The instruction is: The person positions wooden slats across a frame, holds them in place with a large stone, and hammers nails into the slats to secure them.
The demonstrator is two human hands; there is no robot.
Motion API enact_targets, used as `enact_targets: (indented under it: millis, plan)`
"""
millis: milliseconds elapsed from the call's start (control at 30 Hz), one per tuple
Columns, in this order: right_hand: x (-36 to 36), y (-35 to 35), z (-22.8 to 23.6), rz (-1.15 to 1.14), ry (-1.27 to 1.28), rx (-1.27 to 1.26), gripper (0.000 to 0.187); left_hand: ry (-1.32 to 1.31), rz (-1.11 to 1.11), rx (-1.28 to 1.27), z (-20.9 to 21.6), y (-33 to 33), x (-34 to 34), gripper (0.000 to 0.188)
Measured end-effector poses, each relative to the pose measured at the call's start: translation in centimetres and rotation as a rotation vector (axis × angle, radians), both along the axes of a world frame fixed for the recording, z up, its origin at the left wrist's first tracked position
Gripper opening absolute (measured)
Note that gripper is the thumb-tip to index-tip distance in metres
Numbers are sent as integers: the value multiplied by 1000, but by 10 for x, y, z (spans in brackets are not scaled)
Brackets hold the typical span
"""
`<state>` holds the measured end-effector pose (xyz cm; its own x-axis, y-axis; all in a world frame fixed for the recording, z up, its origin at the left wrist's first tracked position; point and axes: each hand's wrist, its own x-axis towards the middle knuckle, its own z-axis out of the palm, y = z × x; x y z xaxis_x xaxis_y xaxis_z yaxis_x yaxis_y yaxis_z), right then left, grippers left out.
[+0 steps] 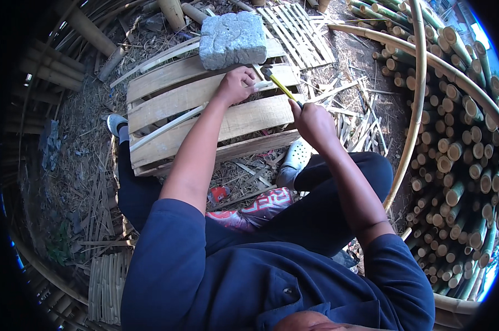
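My right hand [315, 122] is closed round the handle of a hammer [282, 87] with a yellow and dark shaft. The hammer's dark head sits over the right part of a low bench of wooden slats [205, 126], close to my left fingers. With fingers curled, my left hand [237, 86] rests on the bench and pinches a pale bamboo strip [263, 85]. Another length of pale strip [167, 128] runs along the slats to my left forearm; whether it is the same piece I cannot tell. A rough grey stone block [233, 41] sits on the far slats, just beyond my left hand.
A slatted bamboo panel [299, 36] lies beyond the bench. Cut bamboo poles [456, 149] are piled high at the right, behind a curved pole [417, 105]. Split offcuts [365, 118] litter the ground. A bundle of strips [107, 287] lies at lower left.
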<state>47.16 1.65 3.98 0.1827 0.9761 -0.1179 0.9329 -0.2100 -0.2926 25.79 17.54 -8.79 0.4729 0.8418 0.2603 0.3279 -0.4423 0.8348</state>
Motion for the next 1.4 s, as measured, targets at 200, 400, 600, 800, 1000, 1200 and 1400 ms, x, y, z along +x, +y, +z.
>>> enact_targets:
  millis: [200, 400, 600, 800, 1000, 1200, 1400]
  plan:
    - [-7, -1, 17, -11, 43, 51, 63, 17, 26, -24, 7, 5, -3, 18]
    - [-19, -5, 34, -38, 98, 117, 63, 1, 14, 22, 1, 6, -6, 19]
    - [-6, 0, 27, -10, -10, 99, 60, -7, 29, 81, 1, 7, -6, 19]
    - [-9, 5, 13, 48, -39, 83, 62, 20, 16, 65, 7, 6, -1, 18]
    - [-9, -3, 11, 32, -64, 95, 61, 29, 23, 15, 6, 1, -5, 16]
    - [-21, -4, 31, 47, -26, 170, 64, 43, 36, 9, 7, 3, -3, 16]
    - [-19, -4, 38, 19, -43, 63, 62, 30, 19, 30, 1, 4, -6, 18]
